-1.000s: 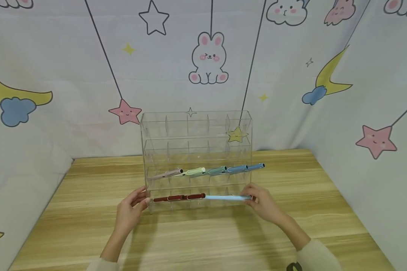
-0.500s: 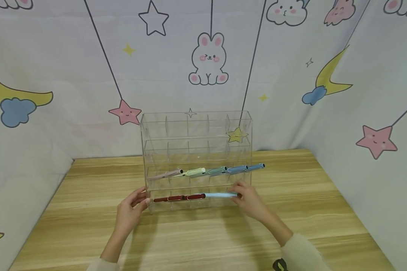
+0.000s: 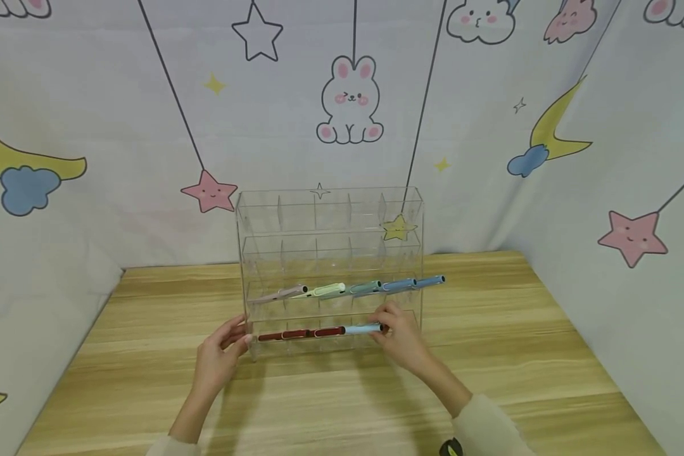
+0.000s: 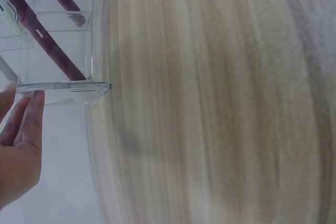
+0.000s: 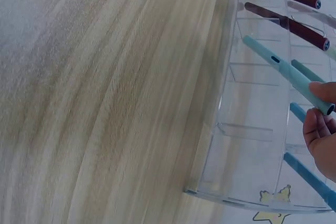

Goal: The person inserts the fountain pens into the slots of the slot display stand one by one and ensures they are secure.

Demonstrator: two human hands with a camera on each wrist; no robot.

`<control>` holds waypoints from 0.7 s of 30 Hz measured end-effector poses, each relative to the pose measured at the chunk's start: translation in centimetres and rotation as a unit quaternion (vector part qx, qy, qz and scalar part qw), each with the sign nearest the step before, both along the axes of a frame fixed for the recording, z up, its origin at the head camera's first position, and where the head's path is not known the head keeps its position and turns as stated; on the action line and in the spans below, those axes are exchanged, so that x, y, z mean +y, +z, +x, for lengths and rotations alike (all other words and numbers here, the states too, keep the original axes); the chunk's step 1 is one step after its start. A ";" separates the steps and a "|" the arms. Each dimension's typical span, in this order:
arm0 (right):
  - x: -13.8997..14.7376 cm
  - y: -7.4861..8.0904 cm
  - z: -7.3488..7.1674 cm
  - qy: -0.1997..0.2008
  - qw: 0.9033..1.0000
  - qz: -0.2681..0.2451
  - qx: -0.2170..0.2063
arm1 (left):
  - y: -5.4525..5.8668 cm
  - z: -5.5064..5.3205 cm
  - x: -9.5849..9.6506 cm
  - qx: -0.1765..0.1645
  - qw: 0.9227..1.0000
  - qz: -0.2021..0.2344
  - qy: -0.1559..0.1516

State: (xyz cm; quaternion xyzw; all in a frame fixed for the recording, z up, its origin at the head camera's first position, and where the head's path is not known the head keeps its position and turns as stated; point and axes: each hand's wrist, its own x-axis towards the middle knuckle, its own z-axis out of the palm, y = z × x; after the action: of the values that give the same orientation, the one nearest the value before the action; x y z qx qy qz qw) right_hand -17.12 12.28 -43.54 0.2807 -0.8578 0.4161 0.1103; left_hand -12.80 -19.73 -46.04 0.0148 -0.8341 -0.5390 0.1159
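Observation:
A clear acrylic pen rack (image 3: 330,234) stands on the table with several shelves. My left hand (image 3: 219,358) rests against its left side; in the left wrist view the fingers (image 4: 32,121) lie fairly straight along the outer side panel. My right hand (image 3: 401,342) pinches the capped end of a light-blue pen (image 5: 299,80) between thumb and fingers. That pen points left into the lowest shelf, beside two dark-red pens (image 3: 327,332). In the right wrist view its far tip is inside a slot of the rack.
The shelf above holds several pens: a pinkish one (image 3: 279,294), a pale-yellow one (image 3: 329,289), a green one (image 3: 365,288) and blue ones (image 3: 400,285). A patterned white curtain (image 3: 296,152) hangs behind the wooden table (image 3: 330,405).
My right hand has moved left with the light-blue pen, bringing it up close to the dark-red pens. The pen now looks more end-on. My left hand has stayed at the rack's side.

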 end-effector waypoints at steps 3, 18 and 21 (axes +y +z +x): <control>-0.2 -0.2 0.1 -0.001 1.000 -0.002 0.015 | 0.0 0.0 0.0 0.000 1.000 0.000 0.000; 1.3 -0.3 0.3 -0.021 0.998 -0.027 -0.057 | -0.2 0.0 0.1 -0.002 1.000 0.000 0.005; 1.5 -0.3 0.2 -0.026 0.997 -0.012 -0.065 | -0.3 -0.1 0.1 -0.001 1.000 -0.008 0.007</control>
State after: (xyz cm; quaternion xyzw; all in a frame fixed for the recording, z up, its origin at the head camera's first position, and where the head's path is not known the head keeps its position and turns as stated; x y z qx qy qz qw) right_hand -16.88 13.73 -43.88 0.2291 -0.8652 0.4407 0.0684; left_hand -12.87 -19.64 -46.32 0.0201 -0.8383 -0.5317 0.1186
